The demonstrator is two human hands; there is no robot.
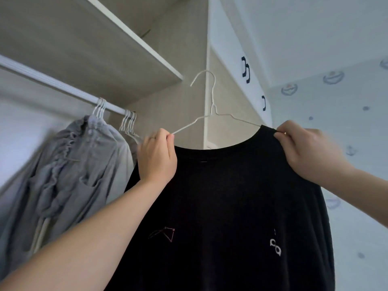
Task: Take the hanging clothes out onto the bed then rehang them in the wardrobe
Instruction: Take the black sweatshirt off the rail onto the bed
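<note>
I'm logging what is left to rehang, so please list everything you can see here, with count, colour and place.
black T-shirt: 1, black with small prints, held up at centre
white hanger: 1, white wire, right arm inside the T-shirt's neck, hook off the rail
grey garment: at least 1, grey, hanging from the rail at left
empty hangers: several, white, on the rail right of the grey garment
rail: 1, white, below the shelf
shelf: 1, beige, top left
door handles: 2, dark, right of centre
wallpaper: pale blue, boat prints, far right
left hand: 1, grips the hanger's bare left arm
right hand: 1, pinches the T-shirt's shoulder
</note>
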